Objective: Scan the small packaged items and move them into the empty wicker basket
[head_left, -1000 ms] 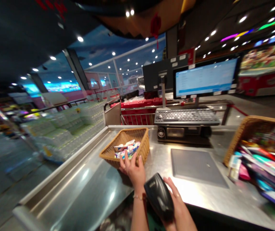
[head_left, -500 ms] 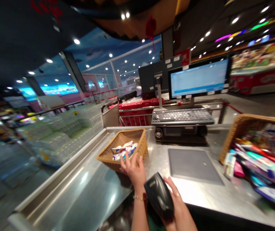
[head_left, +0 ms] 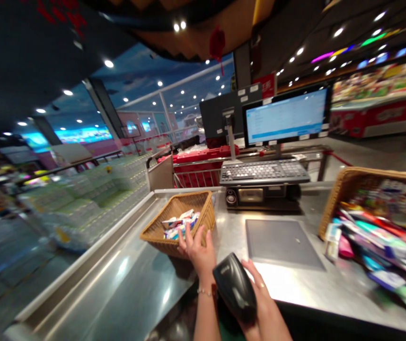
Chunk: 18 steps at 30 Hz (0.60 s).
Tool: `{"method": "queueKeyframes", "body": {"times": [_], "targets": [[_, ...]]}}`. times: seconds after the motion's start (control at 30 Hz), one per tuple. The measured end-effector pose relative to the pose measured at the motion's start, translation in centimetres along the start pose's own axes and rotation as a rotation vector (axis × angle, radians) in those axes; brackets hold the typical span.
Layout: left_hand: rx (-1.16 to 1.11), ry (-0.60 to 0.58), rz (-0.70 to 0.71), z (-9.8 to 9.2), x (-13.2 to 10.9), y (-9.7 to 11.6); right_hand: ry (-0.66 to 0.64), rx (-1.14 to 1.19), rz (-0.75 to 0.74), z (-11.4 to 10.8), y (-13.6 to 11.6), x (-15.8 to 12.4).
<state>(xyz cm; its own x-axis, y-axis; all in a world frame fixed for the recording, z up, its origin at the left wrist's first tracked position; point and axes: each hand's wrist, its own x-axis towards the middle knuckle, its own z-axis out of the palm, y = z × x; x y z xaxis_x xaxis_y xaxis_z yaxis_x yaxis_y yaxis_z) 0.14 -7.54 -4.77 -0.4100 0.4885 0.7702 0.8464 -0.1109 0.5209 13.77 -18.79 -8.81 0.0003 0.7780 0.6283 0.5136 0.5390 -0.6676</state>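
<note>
My left hand [head_left: 198, 248] is at the near right side of a small wicker basket [head_left: 208, 215], fingers spread and slightly curled. Whether the fingertips touch the rim I cannot tell. Inside the basket lie several small packets [head_left: 181, 223] in white, blue and red. My right hand [head_left: 265, 303] is wrapped round a black handheld barcode scanner [head_left: 234, 286], held just right of my left wrist. The scanner hides part of the right hand's fingers.
A metal counter [head_left: 125, 279] runs below, with a grey pad [head_left: 281, 241] set in it. Behind stand a keyboard [head_left: 263, 171] and a lit monitor [head_left: 286, 116]. A larger wicker basket [head_left: 334, 201] on the right has colourful packaged goods [head_left: 383, 237] beside it, blurred.
The whole view has shifted a little, so the counter, baskets and monitor appear slightly further left. Both hands keep their pose, and the scanner stays in my right hand.
</note>
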Motion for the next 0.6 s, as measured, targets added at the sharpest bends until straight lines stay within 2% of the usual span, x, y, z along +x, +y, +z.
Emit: {"method": "queueKeyframes", "body": {"times": [0.6], "targets": [[-0.018, 0.006, 0.039, 1.2, -0.6, 1.0, -0.007, 0.008, 0.061, -1.5, -0.5, 0.6]]}}
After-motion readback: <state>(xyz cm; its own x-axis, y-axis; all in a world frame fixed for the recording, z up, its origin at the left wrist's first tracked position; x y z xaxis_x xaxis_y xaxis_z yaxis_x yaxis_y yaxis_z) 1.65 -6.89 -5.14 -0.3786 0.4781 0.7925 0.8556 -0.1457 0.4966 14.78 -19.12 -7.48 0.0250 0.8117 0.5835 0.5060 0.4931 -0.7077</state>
